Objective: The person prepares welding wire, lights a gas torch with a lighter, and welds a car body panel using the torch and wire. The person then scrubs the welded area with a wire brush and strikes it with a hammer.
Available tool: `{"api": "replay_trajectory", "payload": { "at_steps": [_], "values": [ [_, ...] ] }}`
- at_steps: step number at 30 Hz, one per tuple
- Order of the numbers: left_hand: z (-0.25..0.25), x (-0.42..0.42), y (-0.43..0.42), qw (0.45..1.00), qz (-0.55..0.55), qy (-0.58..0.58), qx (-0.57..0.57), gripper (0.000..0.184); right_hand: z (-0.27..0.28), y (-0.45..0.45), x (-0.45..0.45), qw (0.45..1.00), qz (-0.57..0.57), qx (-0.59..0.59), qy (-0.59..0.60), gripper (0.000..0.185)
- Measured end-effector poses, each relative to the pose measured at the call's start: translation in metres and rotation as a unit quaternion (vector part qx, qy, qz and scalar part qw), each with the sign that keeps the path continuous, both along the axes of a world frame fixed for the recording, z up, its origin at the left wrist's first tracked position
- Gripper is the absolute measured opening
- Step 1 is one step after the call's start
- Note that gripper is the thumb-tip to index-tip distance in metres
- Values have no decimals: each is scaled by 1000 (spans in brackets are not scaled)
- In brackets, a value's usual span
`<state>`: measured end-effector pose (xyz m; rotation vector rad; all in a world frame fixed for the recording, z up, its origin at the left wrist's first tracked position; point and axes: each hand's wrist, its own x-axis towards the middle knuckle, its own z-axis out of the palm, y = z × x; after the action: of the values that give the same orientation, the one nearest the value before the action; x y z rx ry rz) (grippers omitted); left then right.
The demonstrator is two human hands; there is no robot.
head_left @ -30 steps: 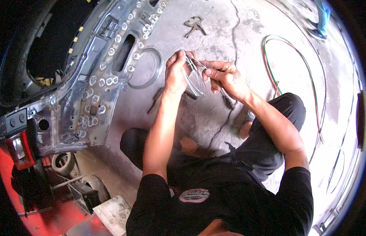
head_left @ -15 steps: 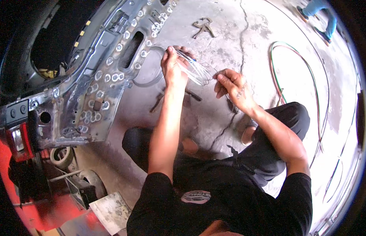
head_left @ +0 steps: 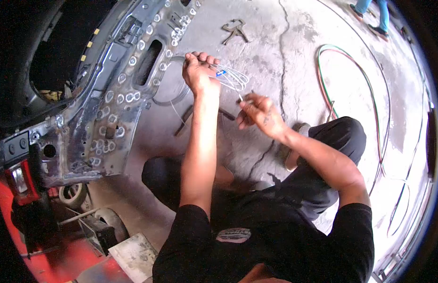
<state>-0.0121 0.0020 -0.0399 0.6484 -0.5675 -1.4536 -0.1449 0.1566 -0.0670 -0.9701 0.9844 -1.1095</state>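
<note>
Clamping wire coil in left hand above floor, off body panel's right edge | pinching strand in right hand | looks mostly looped, seemingly leaving only that strand outside

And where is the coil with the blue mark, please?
In the head view, the coil is upper centre, in the left hand, near the right hand.

Bare hands before me: 2 | wire bundle: 1 | blue tag: 1 | grey floor coil: 1 | clamp-like tool: 1 | red-and-green hose loop: 1 | tail lamp: 1 | tyre-like rings: 2 | blue trouser legs over there: 2
</note>
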Motion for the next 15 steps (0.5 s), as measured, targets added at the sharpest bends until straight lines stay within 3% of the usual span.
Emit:
{"api": "replay_trajectory", "payload": {
  "at_steps": [3, 9, 11, 14, 15],
  "values": [
    [-7, 9, 3, 1000, -6, -1, 11, 29, 10, -6, -10, 995, -72, -5, 64, 42],
    [-24, 11, 29, 998, -38, 20, 48, 36, -8, -26, -19, 959, -85, -145, 229, 42],
    [-33, 31, 34, 996, -64, -33, 58, 61, -3, -28, -26, 940, -82, -163, 287, 38],
    [-31, 55, 45, 951, 131, -272, 74, 67, 11, -30, -35, 910, -67, -176, 370, 32],
    [-28, 61, 45, 933, 113, -340, 4, 64, 8, -32, -36, 901, -52, -202, 380, 31]
  ]
}}
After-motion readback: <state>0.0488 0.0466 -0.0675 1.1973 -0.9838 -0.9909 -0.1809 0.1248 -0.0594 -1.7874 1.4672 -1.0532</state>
